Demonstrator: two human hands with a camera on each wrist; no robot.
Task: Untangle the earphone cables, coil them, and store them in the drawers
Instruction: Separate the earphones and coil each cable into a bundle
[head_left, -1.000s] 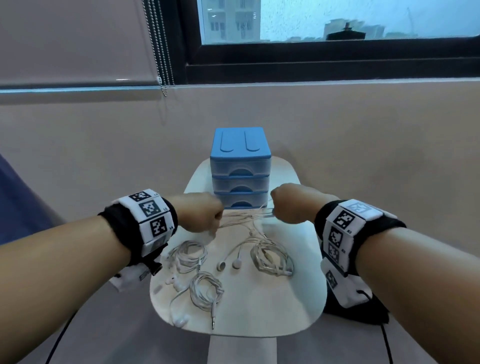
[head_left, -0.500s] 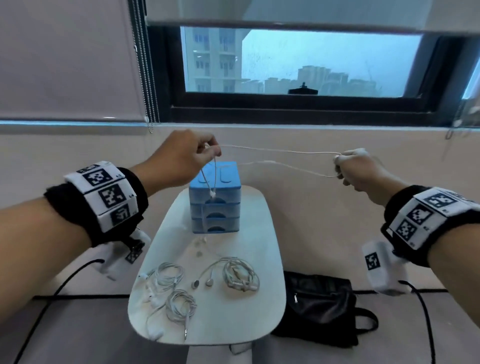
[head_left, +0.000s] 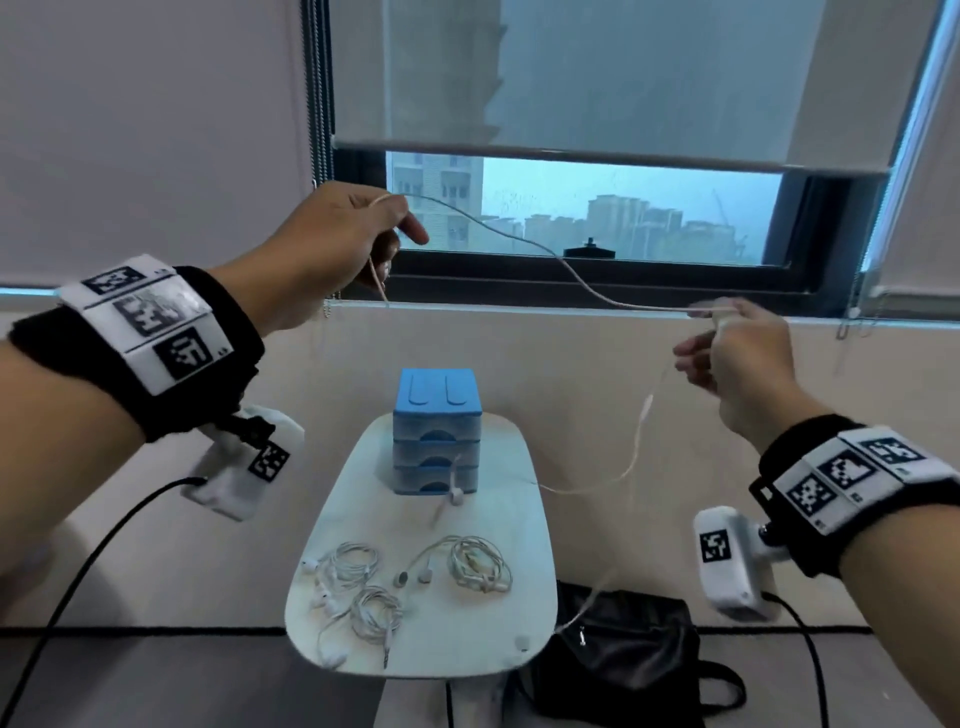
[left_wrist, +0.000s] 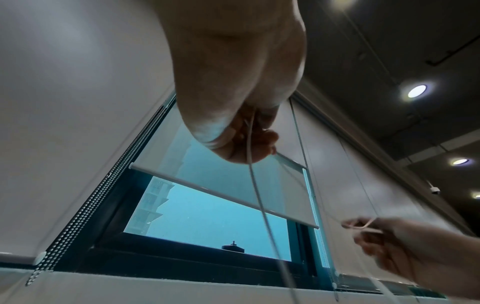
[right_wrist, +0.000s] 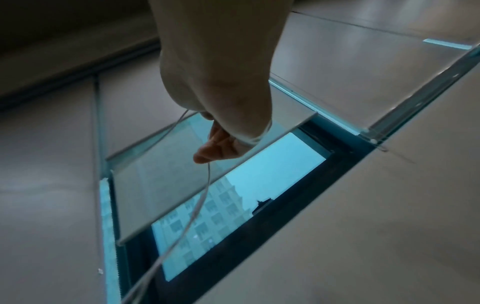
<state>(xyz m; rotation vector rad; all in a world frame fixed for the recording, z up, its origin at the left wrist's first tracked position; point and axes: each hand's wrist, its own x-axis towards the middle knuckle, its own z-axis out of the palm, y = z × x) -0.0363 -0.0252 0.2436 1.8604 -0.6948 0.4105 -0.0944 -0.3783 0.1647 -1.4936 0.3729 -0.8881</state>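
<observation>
Earphone cable (head_left: 524, 244): hanging stretched above the blue drawers (head_left: 437, 431), left hand (head_left: 332, 244) and right hand (head_left: 737, 353) each pinching it in curled fingers; three coiled sets (head_left: 480, 564) lying on the surface (head_left: 467, 644) before the drawers.

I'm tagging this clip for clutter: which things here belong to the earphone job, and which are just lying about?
Job:
- earphone cable stretched between left hand and right hand
- coiled earphones on the white table
- blue drawer unit

Lying about:
- black bag on the floor
- roller blind
</observation>
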